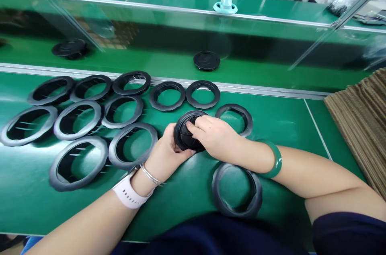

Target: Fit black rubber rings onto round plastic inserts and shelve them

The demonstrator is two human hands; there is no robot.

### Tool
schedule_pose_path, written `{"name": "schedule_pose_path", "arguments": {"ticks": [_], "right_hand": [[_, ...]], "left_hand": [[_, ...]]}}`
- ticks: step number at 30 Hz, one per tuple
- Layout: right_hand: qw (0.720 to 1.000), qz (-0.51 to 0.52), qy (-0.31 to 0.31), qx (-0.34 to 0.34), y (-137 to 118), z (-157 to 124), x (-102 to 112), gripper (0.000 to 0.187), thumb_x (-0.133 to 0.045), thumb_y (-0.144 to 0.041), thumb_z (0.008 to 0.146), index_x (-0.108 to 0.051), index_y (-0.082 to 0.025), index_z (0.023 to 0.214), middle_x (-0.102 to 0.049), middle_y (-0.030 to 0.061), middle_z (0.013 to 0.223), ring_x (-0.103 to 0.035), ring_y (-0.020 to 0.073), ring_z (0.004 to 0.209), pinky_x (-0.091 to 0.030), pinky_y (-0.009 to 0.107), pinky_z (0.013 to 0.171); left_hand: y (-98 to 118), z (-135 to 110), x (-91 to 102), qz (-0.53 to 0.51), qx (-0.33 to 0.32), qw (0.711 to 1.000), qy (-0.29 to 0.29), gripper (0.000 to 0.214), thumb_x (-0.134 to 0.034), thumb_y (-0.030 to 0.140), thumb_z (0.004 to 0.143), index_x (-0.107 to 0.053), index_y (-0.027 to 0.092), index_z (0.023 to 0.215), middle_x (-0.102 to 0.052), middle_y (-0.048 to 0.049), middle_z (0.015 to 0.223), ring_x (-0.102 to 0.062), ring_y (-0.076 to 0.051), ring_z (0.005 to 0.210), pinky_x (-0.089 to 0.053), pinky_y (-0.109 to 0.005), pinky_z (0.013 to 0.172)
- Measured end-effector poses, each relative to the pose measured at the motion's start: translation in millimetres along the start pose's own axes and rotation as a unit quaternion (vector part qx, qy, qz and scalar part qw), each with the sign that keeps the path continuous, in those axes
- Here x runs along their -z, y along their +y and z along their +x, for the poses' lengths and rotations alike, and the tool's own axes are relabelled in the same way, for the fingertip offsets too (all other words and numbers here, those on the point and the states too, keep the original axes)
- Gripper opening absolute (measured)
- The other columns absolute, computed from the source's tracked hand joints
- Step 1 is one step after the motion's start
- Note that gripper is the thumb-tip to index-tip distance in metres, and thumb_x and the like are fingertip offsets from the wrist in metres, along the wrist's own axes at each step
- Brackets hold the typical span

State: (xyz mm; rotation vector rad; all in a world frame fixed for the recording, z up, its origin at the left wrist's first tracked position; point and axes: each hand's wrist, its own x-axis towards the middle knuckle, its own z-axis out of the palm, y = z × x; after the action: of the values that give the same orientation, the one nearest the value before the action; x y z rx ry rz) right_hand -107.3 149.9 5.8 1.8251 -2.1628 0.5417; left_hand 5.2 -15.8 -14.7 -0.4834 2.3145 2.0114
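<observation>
Black cap (184, 136) clasped betw both hands, over green belt (280, 134). L hand (167, 152) grasps lower edge; R hand (212, 134) curled over top, fingers on rim. Cap looks light, stiff, matte, prob. not slippery; best held by outer rim. Black rings (132, 125) lie around it, one ring (238, 209) nearest body; 2 more caps (206, 60) on far belt behind glass.

Rings (79, 162) lie in rows on the bench (289, 134); a glass panel (181, 18) stands behind them. Two caps (206, 60) rest beyond it.
</observation>
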Motion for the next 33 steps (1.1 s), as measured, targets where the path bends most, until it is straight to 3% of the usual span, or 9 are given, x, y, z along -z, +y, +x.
{"name": "schedule_pose_path", "arguments": {"ticks": [4, 7, 10, 14, 16, 19, 28, 31, 33], "right_hand": [[1.000, 0.016, -0.006, -0.005, 2, 3, 8, 0.025, -0.045, -0.010, 0.100, -0.062, -0.006, 0.118, -0.056, 0.0146, 0.097, -0.050, 0.0271, 0.089, -0.049, 0.042, 0.076], [0.990, 0.076, 0.094, -0.069, 6, 3, 15, 0.019, -0.052, -0.018, 0.102, -0.064, -0.014, 0.116, -0.056, 0.0138, 0.108, -0.051, 0.0282, 0.100, -0.047, 0.045, 0.086], [0.949, 0.180, 0.175, -0.189, 10, 2, 16, 0.028, -0.058, -0.023, 0.100, -0.058, -0.016, 0.127, -0.054, 0.0140, 0.120, -0.051, 0.0283, 0.110, -0.045, 0.046, 0.096], [0.900, 0.320, 0.107, -0.276, 14, 2, 7, 0.013, -0.060, -0.020, 0.097, -0.063, -0.017, 0.110, -0.060, 0.0076, 0.108, -0.057, 0.0234, 0.102, -0.047, 0.039, 0.092], [0.880, 0.357, 0.104, -0.296, 13, 3, 2, 0.008, -0.062, -0.019, 0.095, -0.063, -0.018, 0.102, -0.061, 0.0052, 0.103, -0.057, 0.0218, 0.099, -0.046, 0.037, 0.091], [0.858, 0.394, 0.110, -0.312, 10, 3, -1, 0.008, -0.066, -0.022, 0.091, -0.062, -0.018, 0.097, -0.061, 0.0035, 0.099, -0.057, 0.0211, 0.095, -0.046, 0.035, 0.086], [0.829, 0.416, 0.115, -0.357, 6, 4, -8, 0.010, -0.068, -0.021, 0.086, -0.060, -0.017, 0.093, -0.063, 0.0020, 0.093, -0.060, 0.0207, 0.088, -0.047, 0.032, 0.077], [0.821, 0.443, 0.081, -0.352, 5, 5, 1, 0.012, -0.070, -0.024, 0.088, -0.060, -0.018, 0.093, -0.064, -0.0003, 0.090, -0.060, 0.0192, 0.085, -0.047, 0.031, 0.076], [0.812, 0.475, 0.041, -0.337, 4, 5, 11, 0.024, -0.077, -0.026, 0.085, -0.060, -0.019, 0.101, -0.065, -0.0007, 0.098, -0.061, 0.0194, 0.090, -0.047, 0.031, 0.079]], "left_hand": [[0, 0, -0.7, -0.015, -0.015, 1.000, -0.004, 0.068, -0.085, 0.031, 0.066, -0.044, 0.023, 0.121, -0.063, -0.0061, 0.114, -0.068, -0.028, 0.102, -0.061, -0.041, 0.083], [3, 0, -2.2, -0.040, -0.027, 0.999, 0.003, 0.070, -0.084, 0.031, 0.066, -0.042, 0.023, 0.121, -0.062, -0.0070, 0.117, -0.066, -0.028, 0.106, -0.060, -0.042, 0.086], [8, -3, -4.6, -0.068, -0.035, 0.997, 0.011, 0.072, -0.085, 0.031, 0.066, -0.039, 0.024, 0.121, -0.060, -0.0080, 0.121, -0.065, -0.029, 0.111, -0.060, -0.043, 0.088], [13, -11, -7.4, -0.063, -0.026, 0.998, 0.007, 0.081, -0.088, 0.032, 0.063, -0.037, 0.024, 0.126, -0.058, -0.0115, 0.127, -0.062, -0.032, 0.117, -0.057, -0.048, 0.095], [13, -14, -7.7, -0.059, -0.037, 0.998, 0.007, 0.087, -0.089, 0.035, 0.063, -0.036, 0.024, 0.130, -0.056, -0.0128, 0.132, -0.059, -0.033, 0.121, -0.054, -0.049, 0.101], [10, -17, -7.1, -0.063, -0.059, 0.996, 0.011, 0.078, -0.083, 0.042, 0.073, -0.037, 0.024, 0.133, -0.054, -0.0120, 0.134, -0.056, -0.032, 0.124, -0.052, -0.047, 0.103], [13, -18, -6.1, 0.057, -0.088, 0.993, 0.062, 0.056, -0.068, 0.048, 0.087, -0.044, 0.023, 0.131, -0.061, -0.0086, 0.126, -0.059, -0.029, 0.117, -0.048, -0.043, 0.102], [14, -16, -4.1, 0.073, -0.079, 0.991, 0.077, 0.049, -0.063, 0.049, 0.089, -0.047, 0.023, 0.127, -0.062, -0.0073, 0.122, -0.059, -0.028, 0.114, -0.048, -0.042, 0.099], [15, -14, -2.2, 0.064, -0.074, 0.992, 0.083, 0.045, -0.060, 0.050, 0.091, -0.048, 0.022, 0.125, -0.062, -0.0064, 0.120, -0.059, -0.026, 0.112, -0.048, -0.041, 0.098]]}}
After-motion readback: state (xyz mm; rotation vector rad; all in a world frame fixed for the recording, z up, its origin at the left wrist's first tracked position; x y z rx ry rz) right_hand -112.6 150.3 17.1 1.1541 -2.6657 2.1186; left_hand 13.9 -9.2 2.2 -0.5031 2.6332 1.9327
